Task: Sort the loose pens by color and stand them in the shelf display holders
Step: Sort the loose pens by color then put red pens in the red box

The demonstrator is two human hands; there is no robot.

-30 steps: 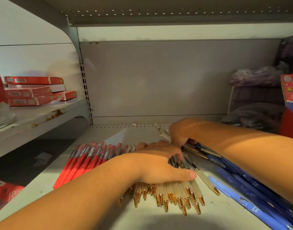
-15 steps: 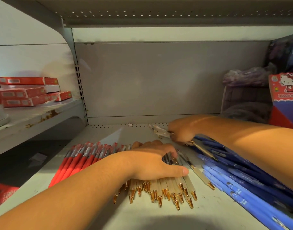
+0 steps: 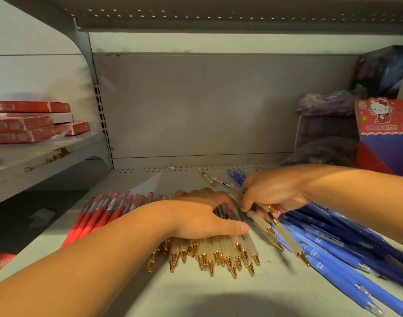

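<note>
Three groups of pens lie flat on the grey shelf [image 3: 218,294]. Red pens [image 3: 97,213] form a row at the left. Cream pens with gold tips [image 3: 218,250] lie in the middle, tips toward me. Blue pens [image 3: 328,243] are heaped at the right. My left hand [image 3: 202,216] lies flat across the cream row, fingers spread, thumb extended. My right hand [image 3: 271,193] curls round a few cream pens [image 3: 285,234] at their upper ends, just right of the left hand. No display holder is visible.
Red flat boxes [image 3: 29,122] are stacked on a lower shelf at the left. A red cartoon-cat box [image 3: 383,120] and dark plastic-wrapped packs [image 3: 328,143] crowd the back right. A lone pen [image 3: 206,176] lies near the back wall. The shelf above hangs low.
My right hand has drawn back toward me and to the right, now holding a few cream pens beside the left hand. The left hand stays flat on the cream row.
</note>
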